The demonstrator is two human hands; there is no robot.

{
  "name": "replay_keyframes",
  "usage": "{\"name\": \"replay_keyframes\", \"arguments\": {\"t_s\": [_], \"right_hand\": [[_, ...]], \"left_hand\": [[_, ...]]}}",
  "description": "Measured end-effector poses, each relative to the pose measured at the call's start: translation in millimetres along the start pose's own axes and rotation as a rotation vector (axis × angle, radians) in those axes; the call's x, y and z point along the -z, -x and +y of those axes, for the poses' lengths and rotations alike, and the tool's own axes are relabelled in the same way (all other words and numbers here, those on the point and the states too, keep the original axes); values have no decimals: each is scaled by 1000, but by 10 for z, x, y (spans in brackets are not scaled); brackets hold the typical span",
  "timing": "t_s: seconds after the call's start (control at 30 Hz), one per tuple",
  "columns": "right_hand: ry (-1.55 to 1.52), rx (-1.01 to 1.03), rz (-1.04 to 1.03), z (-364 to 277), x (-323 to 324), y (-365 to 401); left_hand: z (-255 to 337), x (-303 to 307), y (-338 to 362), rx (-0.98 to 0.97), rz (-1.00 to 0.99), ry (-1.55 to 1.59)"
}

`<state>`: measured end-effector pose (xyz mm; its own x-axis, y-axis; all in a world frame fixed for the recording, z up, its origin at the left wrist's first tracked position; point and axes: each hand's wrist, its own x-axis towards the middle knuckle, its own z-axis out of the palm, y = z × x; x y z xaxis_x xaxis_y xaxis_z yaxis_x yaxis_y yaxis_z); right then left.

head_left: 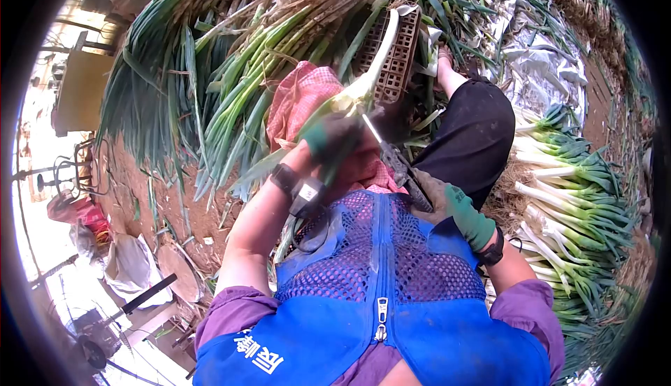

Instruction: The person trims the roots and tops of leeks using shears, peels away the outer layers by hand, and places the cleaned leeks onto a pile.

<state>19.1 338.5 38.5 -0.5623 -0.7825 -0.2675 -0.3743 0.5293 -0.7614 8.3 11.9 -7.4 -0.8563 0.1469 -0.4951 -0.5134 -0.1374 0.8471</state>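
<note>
My left hand (332, 138), in a green and grey glove and blurred, is closed around a long green onion (381, 57). Its white stem slants up to the right, while peeled-back leaf layers flare out near my fingers. In my right hand (458, 211), also gloved, is an air blow gun (402, 173) with a thin metal nozzle. The nozzle tip reaches up to the onion just beside my left hand. Below the onion, a pink checked cloth (300, 99) covers my lap.
Unpeeled green onions (237, 85) with brown roots are heaped at the upper left, beside a brown plastic crate (400, 57). White-stemmed onions (566, 197) lie in a row on the right. Silvery sheeting (545, 71) and leaf scraps cover the upper right ground. A yellow stool (84, 89) stands far left.
</note>
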Motion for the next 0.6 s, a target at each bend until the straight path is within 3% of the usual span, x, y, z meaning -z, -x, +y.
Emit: {"name": "replay_keyframes", "arguments": {"t_s": [0.07,0.17,0.37,0.5,0.57,0.6], "right_hand": [[4,0,-6,7,0,-13],[7,16,26,-12,-3,8],[7,-21,13,2,-14,-11],[-2,-15,-22,72,-36,-41],[22,-4,-16,103,-50,-33],[29,-3,4,90,-49,-32]], "left_hand": [[-203,47,-93,-22,81,-31],[69,-128,46,98,228,-80],[-171,20,-87,-229,223,-561],[-266,102,-210,-268,358,-1039],[-310,145,-271,-262,381,-1115],[-258,123,-243,-204,356,-830]]}}
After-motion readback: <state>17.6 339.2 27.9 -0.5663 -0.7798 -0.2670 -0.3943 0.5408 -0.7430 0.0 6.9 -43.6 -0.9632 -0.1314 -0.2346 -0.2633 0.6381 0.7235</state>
